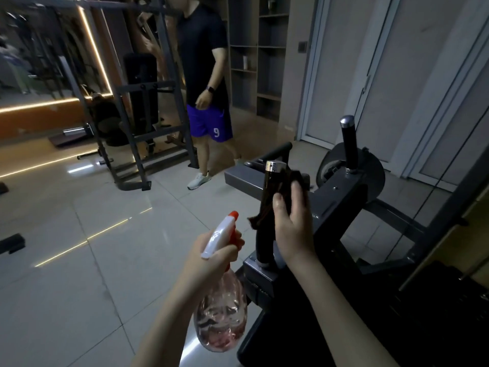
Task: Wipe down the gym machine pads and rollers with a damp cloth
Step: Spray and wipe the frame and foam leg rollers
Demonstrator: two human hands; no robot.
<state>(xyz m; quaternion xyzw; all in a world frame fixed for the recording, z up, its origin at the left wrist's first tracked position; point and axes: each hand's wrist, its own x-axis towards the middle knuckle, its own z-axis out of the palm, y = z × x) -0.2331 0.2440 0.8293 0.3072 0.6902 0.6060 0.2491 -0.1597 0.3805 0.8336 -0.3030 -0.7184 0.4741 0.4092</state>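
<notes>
1. Two grips loaded: right grip [291, 226] wraps dark cloth [284, 178] around upright handle post [264, 245].
2. Meanwhile left grip [211, 258] clasps spray bottle [221, 319], just left of the post.
3. Post axis is vertical; stroke along it, right grip nearer.

1. A single white numeral, "9", is printed on the purple shorts [209, 123] worn by a person standing further back in the room. It is set low on the leg, close to the hem, on the side toward the right of the view.
2. A faint mark is seen on the white head of the spray bottle [218, 235] — too blurred to be read.
3. Nothing else is legible — other surfaces are dim or blurred.
</notes>
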